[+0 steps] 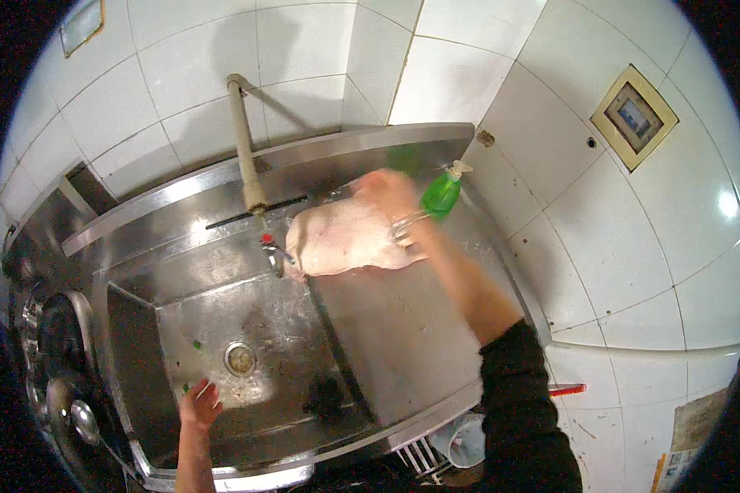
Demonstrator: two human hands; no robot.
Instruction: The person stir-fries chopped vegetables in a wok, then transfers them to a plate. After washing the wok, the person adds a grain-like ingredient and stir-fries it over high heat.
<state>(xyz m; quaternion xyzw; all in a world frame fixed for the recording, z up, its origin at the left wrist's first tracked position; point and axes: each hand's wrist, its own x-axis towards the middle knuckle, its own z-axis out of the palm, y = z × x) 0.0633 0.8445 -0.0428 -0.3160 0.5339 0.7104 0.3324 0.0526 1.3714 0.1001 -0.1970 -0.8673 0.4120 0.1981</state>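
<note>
A pale, skin-on carcass (339, 240), apparently a plucked bird, lies on the steel drainboard (407, 333) behind and right of the basin. My right hand (387, 194), blurred, is over its far right end; a clear bracelet circles the wrist. Whether those fingers grip the skin cannot be made out. My left hand (201, 403) is above the sink basin (265, 308), left of the round drain (240, 359), fingers slightly apart and nothing visible in them. Small green scraps (197, 344) lie near it on the basin floor. The tap (275, 262) stands against the carcass's left end.
A green pump bottle (442, 194) stands right of the carcass by the tiled wall (567, 234). An upright pipe (243, 148) rises behind the tap. Dark pans with lids (68, 394) crowd the left side. Below the front rim is a whitish container (465, 440).
</note>
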